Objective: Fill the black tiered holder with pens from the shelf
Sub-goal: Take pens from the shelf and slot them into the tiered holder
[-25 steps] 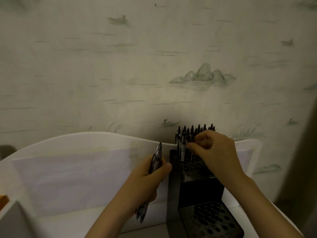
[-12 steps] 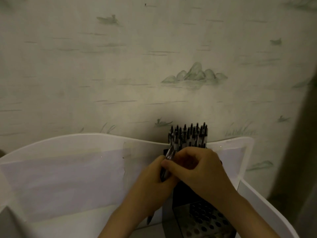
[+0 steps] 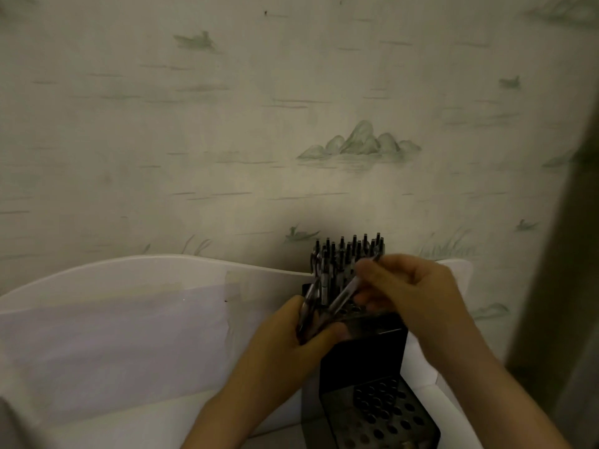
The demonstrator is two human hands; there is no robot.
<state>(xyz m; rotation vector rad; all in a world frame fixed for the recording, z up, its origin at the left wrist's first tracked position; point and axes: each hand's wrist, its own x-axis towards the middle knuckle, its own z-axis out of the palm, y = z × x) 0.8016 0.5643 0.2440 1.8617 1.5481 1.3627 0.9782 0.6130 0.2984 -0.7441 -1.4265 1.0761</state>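
The black holder (image 3: 363,354) stands at the lower middle of the view, against a white curved panel (image 3: 146,277), with its top tier at the back and a lower perforated tier (image 3: 385,413) toward the viewer. The top tier is packed with upright pens (image 3: 348,251), their caps showing just above the panel's edge; the lower tier's holes look bare. The right hand (image 3: 418,296) pinches a single pen (image 3: 345,294) between thumb and fingers, tilted, its lower end near the middle step of the holder. The left hand (image 3: 291,338), just left of the holder, grips a small bundle of pens (image 3: 309,306) in curled fingers. A pale sheet (image 3: 107,345) is taped to the panel. Behind is wallpaper (image 3: 227,124) printed with green hills and boats.
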